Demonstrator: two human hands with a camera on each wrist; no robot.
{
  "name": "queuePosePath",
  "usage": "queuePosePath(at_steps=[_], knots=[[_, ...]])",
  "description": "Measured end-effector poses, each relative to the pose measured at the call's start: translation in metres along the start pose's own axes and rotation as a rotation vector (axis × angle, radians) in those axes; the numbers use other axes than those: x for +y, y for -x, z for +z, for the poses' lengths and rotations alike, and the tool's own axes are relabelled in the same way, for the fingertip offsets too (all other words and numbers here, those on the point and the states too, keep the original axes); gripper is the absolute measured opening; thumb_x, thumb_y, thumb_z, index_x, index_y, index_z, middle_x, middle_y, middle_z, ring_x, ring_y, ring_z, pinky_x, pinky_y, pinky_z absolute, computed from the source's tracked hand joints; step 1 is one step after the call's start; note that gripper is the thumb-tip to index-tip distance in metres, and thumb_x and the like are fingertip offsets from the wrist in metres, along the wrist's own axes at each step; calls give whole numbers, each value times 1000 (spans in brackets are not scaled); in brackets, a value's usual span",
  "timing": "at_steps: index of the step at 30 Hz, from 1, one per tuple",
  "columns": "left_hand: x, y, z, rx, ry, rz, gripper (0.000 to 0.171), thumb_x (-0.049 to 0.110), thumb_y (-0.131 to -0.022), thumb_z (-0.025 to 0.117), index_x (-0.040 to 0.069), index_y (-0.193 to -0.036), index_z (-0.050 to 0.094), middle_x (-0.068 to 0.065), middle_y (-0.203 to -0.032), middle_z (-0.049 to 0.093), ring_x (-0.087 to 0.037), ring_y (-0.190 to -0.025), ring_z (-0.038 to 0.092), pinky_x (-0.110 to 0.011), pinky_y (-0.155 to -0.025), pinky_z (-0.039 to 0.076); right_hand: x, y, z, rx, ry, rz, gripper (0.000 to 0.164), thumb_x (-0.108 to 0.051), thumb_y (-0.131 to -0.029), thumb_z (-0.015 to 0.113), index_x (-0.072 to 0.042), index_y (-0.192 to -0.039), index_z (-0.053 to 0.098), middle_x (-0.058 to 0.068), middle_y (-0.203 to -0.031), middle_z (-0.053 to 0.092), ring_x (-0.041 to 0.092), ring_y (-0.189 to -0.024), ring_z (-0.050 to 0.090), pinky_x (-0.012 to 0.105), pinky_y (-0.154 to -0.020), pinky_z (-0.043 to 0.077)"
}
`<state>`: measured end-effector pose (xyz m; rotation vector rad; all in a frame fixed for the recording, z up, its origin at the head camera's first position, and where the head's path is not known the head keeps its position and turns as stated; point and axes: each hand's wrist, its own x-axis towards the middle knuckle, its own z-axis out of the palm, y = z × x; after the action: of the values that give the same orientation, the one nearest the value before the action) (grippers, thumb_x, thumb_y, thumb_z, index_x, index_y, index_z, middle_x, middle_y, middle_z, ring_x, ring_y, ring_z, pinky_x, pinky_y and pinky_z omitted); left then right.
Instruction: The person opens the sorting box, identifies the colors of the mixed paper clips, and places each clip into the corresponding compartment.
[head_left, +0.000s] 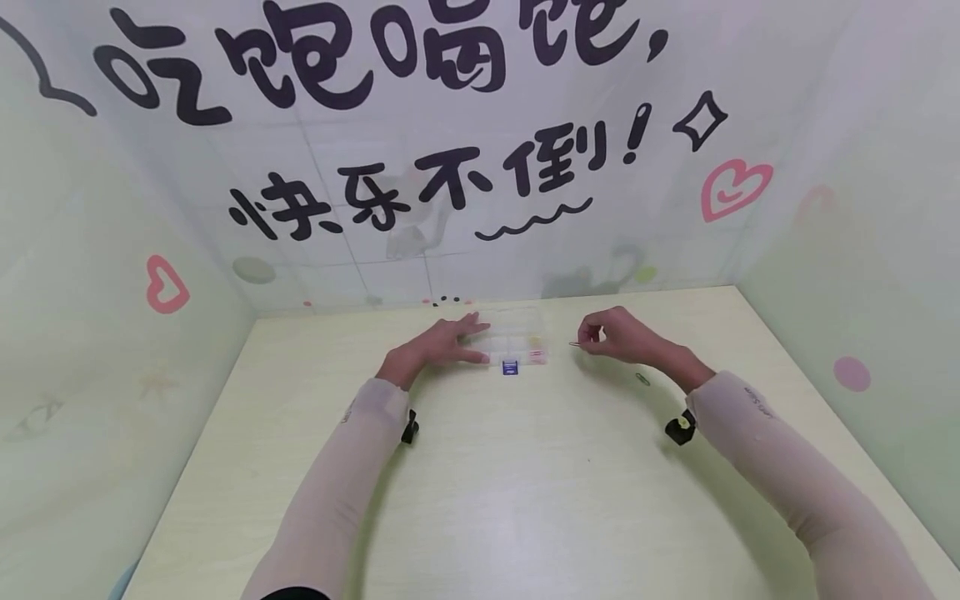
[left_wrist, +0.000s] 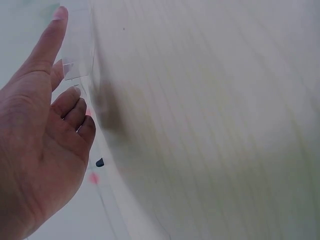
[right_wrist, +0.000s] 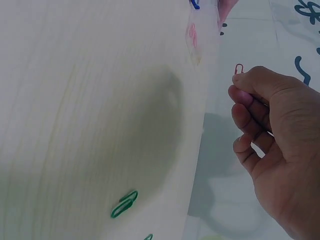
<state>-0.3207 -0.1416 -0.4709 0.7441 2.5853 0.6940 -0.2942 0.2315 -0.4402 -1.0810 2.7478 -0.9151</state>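
A clear compartment box (head_left: 513, 319) sits near the back of the table. My left hand (head_left: 444, 343) rests at its left side, fingers spread and mostly straight, thumb at the near corner. In the left wrist view the box's clear wall (left_wrist: 80, 42) lies beside the extended thumb. My right hand (head_left: 621, 335), to the right of the box, pinches a red paper clip (right_wrist: 239, 68) between thumb and index finger. Pink paper clips (right_wrist: 193, 35) lie in the near right compartment, with something yellow (head_left: 536, 341) behind them. A blue piece (head_left: 510, 367) shows at the box's front edge.
A green paper clip (right_wrist: 124, 204) lies on the pale wooden table (head_left: 487, 483) below my right hand. Part of another green clip (right_wrist: 148, 237) shows at the bottom of the right wrist view. A back wall (head_left: 420, 275) with printed lettering stands close behind the box.
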Motion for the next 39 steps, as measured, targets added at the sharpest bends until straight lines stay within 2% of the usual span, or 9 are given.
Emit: queuePosePath(at_steps=[14,21,31,39], knots=[[1,1,0,6,14,8,80,44,-97,77,16,-164,42,-14,-176,17,-34,-163,13,-52,-132,14,-9,-31,18,-13,-14,-16,12,0,-92,78,-9,-85,73,-4,-79,69,11,-75,60,27,-70,51],[0,0,0,5,20,9,81,46,-97,76,17,-164,42,-13,-176,17,-35,-163,13,-53,-132,15,-12,-44,26,-23,14,-14,11,-1,-92,77,-9,-85,72,-4,-79,68,11,-75,58,28,-71,51],[0,0,0,5,19,2,81,46,-97,77,19,-164,42,-12,-177,17,-34,-163,15,-53,-132,16,-21,-62,34,19,30,-8,10,0,-91,76,-7,-85,71,1,-81,69,15,-77,60,31,-74,52],[0,-1,1,3,28,-8,79,47,-97,76,20,-164,43,-10,-177,17,-31,-164,14,-50,-132,16,-26,-73,43,19,50,33,8,-2,-92,77,-6,-87,72,3,-82,70,16,-77,60,31,-74,52]])
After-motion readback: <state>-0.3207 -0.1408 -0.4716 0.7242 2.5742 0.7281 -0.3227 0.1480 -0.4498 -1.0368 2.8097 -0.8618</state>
